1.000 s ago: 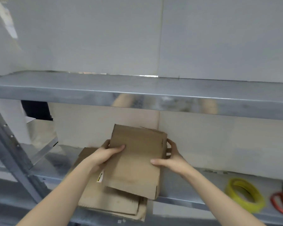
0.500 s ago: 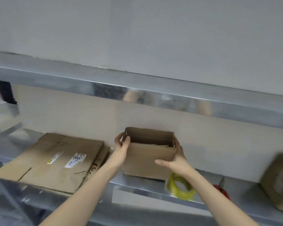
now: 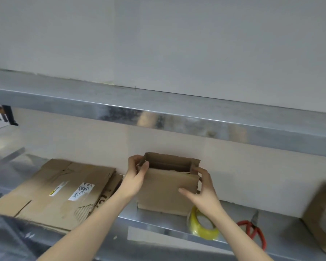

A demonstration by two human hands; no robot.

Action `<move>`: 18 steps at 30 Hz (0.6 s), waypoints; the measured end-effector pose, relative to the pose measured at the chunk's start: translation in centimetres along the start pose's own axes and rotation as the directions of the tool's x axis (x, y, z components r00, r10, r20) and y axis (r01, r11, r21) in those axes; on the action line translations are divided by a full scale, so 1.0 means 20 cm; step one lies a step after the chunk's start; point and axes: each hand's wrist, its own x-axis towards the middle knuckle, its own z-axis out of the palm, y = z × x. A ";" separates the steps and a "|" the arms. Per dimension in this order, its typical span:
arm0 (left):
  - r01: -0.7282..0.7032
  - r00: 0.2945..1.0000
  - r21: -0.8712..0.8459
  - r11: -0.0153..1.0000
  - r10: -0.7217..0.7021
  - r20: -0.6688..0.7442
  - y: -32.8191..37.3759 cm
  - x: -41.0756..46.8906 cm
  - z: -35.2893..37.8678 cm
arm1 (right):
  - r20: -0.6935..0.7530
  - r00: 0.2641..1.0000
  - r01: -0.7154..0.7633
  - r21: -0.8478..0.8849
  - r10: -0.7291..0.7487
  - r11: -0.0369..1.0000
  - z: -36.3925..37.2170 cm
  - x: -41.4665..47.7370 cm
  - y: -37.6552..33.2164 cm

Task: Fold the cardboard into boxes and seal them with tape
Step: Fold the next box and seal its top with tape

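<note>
A small brown cardboard box (image 3: 164,193) stands opened up on the metal shelf (image 3: 158,221), its top open. My left hand (image 3: 135,178) grips its upper left corner, thumb on the front face and fingers round the side flap. My right hand (image 3: 203,193) holds the upper right corner, thumb on the front and fingers over the right flap. A yellow roll of tape (image 3: 203,227) lies on the shelf just below my right wrist, partly hidden by it.
A stack of flattened cardboard (image 3: 60,193) with labels lies to the left on the shelf. Red-handled scissors (image 3: 254,232) lie to the right of the tape. A blurred brown box (image 3: 324,219) sits at the far right. An upper metal shelf (image 3: 177,113) overhangs.
The flat cardboard piece was lifted off the stack, carried right and opened into a box shape on the shelf. Both hands have shifted to its top corners.
</note>
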 end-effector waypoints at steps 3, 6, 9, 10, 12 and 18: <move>0.002 0.999 0.021 1.000 -0.002 0.034 0.02 -0.01 0.02 | 0.008 1.000 0.013 0.010 -0.013 1.000 0.02 0.01 -0.02; -0.001 0.999 0.062 0.998 -0.001 0.034 0.00 -0.02 0.04 | -0.003 1.000 -0.007 0.030 0.007 1.000 0.02 0.00 -0.02; 0.036 0.999 0.027 0.999 -0.036 0.020 -0.01 -0.01 0.04 | 0.007 1.000 -0.016 0.023 0.016 1.000 -0.01 0.01 -0.03; 0.043 0.999 0.021 0.999 -0.043 0.027 -0.02 -0.01 0.03 | 0.016 1.000 -0.014 0.012 0.014 1.000 -0.02 0.01 -0.04; 0.053 0.997 0.007 0.999 -0.053 0.047 -0.02 0.01 0.01 | 0.037 0.999 -0.008 -0.012 0.008 1.000 -0.04 0.02 -0.05; 0.066 0.996 -0.018 0.998 -0.064 0.062 -0.02 0.01 -0.01 | 0.098 0.995 -0.029 -0.038 0.033 0.999 -0.03 0.03 -0.04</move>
